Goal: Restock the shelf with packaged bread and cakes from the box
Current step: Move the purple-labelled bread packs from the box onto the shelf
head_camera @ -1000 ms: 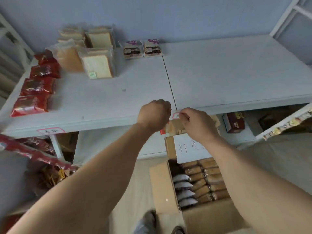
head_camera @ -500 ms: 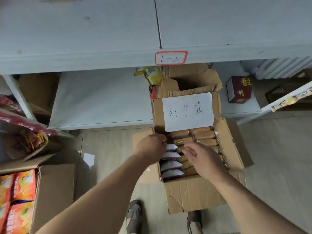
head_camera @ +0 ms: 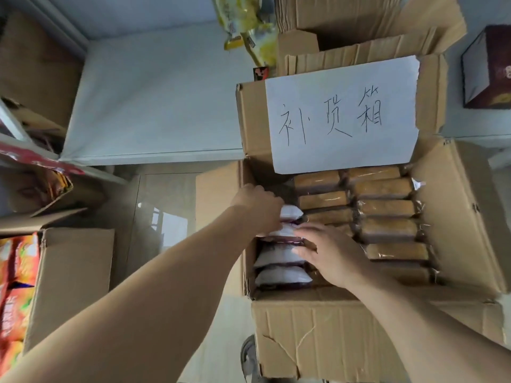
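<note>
The left hand [head_camera: 258, 205] was seen inside the open cardboard box [head_camera: 318, 327], at its left side, with fingers curled down onto the topmost white packet [head_camera: 290, 212] in a row of white packets [head_camera: 279, 257]; whether that packet was actually gripped could not be told. The right hand [head_camera: 330, 254] was laid flat with fingers extended leftward, its fingertips [head_camera: 300, 233] touching the second white packet in the row. To the right of the white packets, two columns of brown cakes in clear wrappers [head_camera: 387, 208] were packed side by side in the box. A white paper sheet with handwritten characters [head_camera: 343, 114] was fixed to the raised rear flap. The box was placed on the floor before a pale lower shelf [head_camera: 154, 106]. A second carton holding orange packets [head_camera: 19, 272] was seen at the far left.
</note>
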